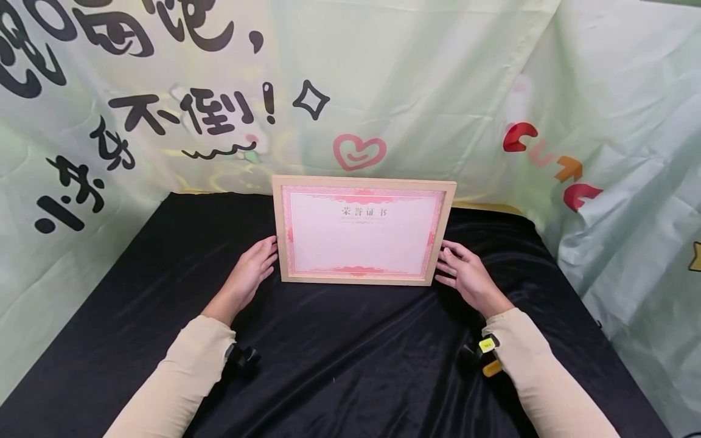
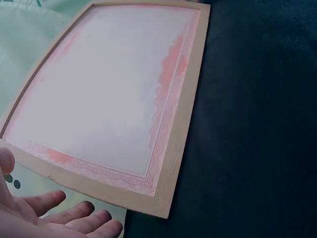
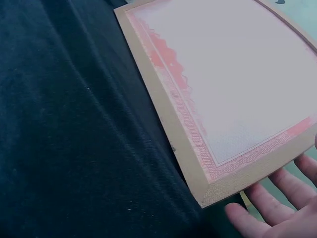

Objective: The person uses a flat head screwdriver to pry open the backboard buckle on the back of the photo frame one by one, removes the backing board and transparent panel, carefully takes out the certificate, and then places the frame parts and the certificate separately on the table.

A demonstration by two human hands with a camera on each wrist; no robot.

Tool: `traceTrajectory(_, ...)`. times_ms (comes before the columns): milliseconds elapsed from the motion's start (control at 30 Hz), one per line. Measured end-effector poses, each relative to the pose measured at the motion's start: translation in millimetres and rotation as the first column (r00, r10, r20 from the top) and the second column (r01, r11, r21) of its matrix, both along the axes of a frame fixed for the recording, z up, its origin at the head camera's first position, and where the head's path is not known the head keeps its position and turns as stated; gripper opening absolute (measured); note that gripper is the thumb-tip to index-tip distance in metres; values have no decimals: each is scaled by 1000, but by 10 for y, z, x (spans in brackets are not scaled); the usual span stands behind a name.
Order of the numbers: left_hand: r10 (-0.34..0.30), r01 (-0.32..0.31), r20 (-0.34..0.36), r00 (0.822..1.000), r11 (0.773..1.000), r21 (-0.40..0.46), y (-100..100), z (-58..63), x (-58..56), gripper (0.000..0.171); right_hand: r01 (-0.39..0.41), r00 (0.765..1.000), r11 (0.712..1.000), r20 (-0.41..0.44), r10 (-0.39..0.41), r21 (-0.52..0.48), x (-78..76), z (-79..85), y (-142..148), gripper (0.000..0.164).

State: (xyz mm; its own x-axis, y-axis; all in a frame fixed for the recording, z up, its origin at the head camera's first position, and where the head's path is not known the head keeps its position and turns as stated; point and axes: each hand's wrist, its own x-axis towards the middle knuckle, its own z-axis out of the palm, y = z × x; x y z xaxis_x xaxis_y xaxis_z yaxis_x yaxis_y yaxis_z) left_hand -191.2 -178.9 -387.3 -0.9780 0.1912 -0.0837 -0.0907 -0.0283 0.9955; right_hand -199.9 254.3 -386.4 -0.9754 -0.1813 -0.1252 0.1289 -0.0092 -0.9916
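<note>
A framed certificate (image 1: 361, 243) with a pale wooden frame and a pink-bordered white sheet stands upright on the black cloth, facing me. Close by its left side is my left hand (image 1: 249, 274), fingers extended and fingertips right at the frame's edge. In the left wrist view those fingers (image 2: 81, 213) are spread and relaxed beside the wood. My right hand (image 1: 465, 274) is at the opposite side, its fingers loosely straight along the edge. The right wrist view shows the fingers (image 3: 270, 201) close against the frame's outer side (image 3: 237, 186), the thumb mostly out of view.
Black cloth (image 1: 328, 359) covers the table, with folds in front of the frame. Behind it hangs a pale green fabric backdrop (image 1: 427, 73) with black lettering and a pink heart (image 1: 359, 152). Dark wrist devices sit on both sleeves, the right one with a yellow tag (image 1: 487, 345).
</note>
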Motion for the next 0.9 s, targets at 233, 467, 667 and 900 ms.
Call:
traceTrajectory(233,0,0,8,1000,1000,-27,18,20,-18,65,-34,999,999,7,34,-9,-80,9,5,55)
traceTrajectory(467,1,-2,-22,1000,999,-35,48,17,-17,64,1,998,1000,-67,-1,-5,-150,-36,-12,16)
traceTrajectory(667,-7,6,-10,1000,998,-65,37,-16,38,62,6,997,1000,-78,-4,28,-145,-85,-32,9)
traceTrajectory(900,-10,9,-32,999,999,-43,87,34,4,65,21,987,999,-157,-15,40,-163,4,17,9)
